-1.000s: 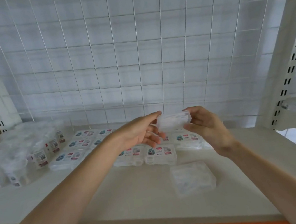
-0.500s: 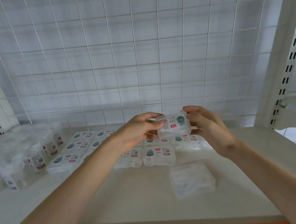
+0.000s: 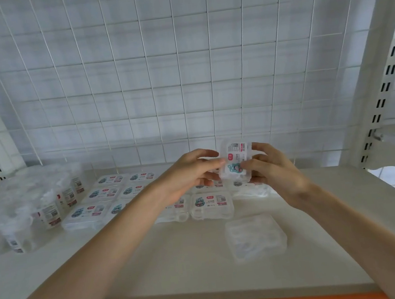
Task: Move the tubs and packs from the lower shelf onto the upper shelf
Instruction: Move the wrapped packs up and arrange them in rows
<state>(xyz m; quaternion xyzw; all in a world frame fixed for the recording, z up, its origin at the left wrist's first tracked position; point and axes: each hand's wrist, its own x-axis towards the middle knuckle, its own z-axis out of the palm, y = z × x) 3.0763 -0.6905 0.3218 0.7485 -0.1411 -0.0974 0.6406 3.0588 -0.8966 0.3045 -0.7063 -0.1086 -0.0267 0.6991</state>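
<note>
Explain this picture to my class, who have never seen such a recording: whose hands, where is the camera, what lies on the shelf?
No machine: a person wears a camera on the head, looking forward and down, so both arms reach in from below. The left hand and right hand hold one small labelled pack above the shelf. On it lie rows of flat packs, clear tubs at the left, and one clear pack alone near the front.

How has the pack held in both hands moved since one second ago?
Yes: the held pack has turned on end, label toward the camera, but it stays about where it was relative to the clear pack lying on the shelf.
</note>
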